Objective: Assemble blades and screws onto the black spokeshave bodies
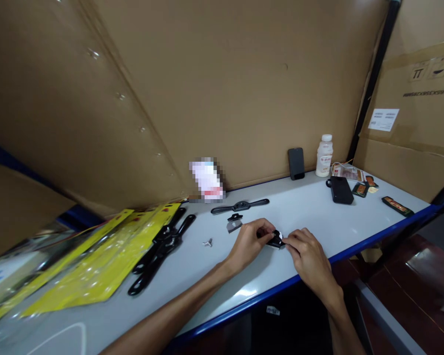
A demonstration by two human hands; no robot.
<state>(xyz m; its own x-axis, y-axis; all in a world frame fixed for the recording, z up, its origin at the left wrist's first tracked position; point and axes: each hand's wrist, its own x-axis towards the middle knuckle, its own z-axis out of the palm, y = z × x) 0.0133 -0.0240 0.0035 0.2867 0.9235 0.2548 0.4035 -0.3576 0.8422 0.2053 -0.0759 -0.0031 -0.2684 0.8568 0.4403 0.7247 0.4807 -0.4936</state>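
My left hand and my right hand meet over the white table, both pinching a small black part between their fingertips. Just beyond my left hand lie a small black-and-grey blade piece and a long black two-handled tool. A tiny silver wing nut lies to the left of my left hand.
Several black handled tools lie beside yellow packaging cards at the left. At the back stand a phone, a white bottle, a black case and small packets. Cardboard walls surround the table; its blue edge runs near me.
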